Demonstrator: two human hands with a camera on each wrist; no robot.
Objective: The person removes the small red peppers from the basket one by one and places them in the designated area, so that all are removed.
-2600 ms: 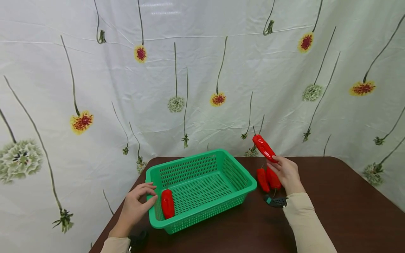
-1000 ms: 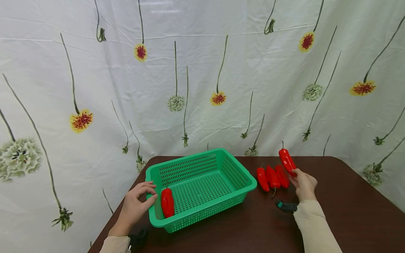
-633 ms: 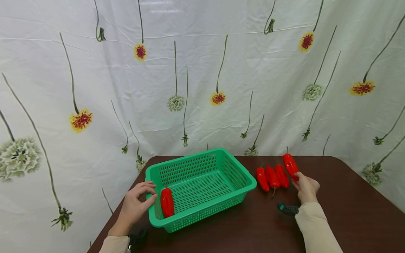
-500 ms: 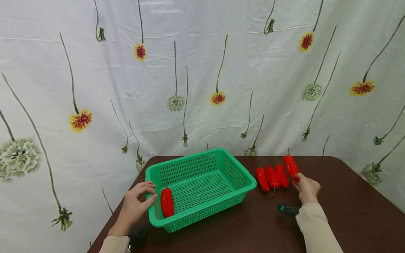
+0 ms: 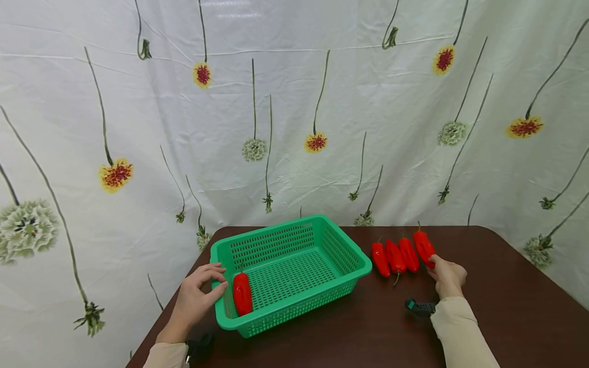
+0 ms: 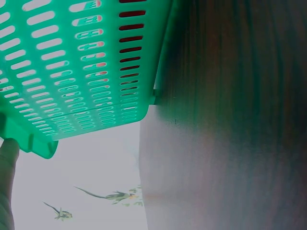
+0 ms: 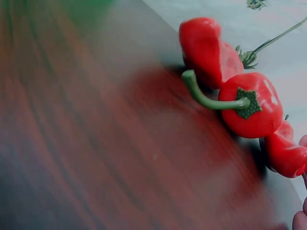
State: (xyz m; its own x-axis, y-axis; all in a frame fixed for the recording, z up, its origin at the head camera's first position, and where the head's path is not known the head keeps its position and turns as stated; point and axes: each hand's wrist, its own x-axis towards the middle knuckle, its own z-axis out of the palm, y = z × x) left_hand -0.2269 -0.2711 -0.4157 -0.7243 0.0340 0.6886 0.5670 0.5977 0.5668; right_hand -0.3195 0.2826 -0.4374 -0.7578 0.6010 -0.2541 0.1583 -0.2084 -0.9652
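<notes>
My right hand (image 5: 448, 276) pinches the lower end of a red pepper (image 5: 423, 246), which lies close to the table at the right of a row. Beside it in the row are three more red peppers, the nearest being one pepper (image 5: 408, 254); the middle pepper (image 7: 252, 105) points its green stem toward me. Only fingertips (image 7: 301, 220) of that hand show in the right wrist view. My left hand (image 5: 195, 299) grips the left rim of a green plastic basket (image 5: 303, 305), fingers bent over it. Inside, at the left end, lies another red pepper (image 5: 242, 295).
A dark brown table (image 5: 349, 332) bears everything. Behind its far edge hangs a white flowered cloth (image 5: 294, 174). A black wrist device (image 5: 420, 307) sits by the right sleeve, and another black device (image 5: 200, 347) by the left.
My right hand has carried the pepper rightward from above the others and lowered it to the right end of the row. My left hand and the basket stay in place.
</notes>
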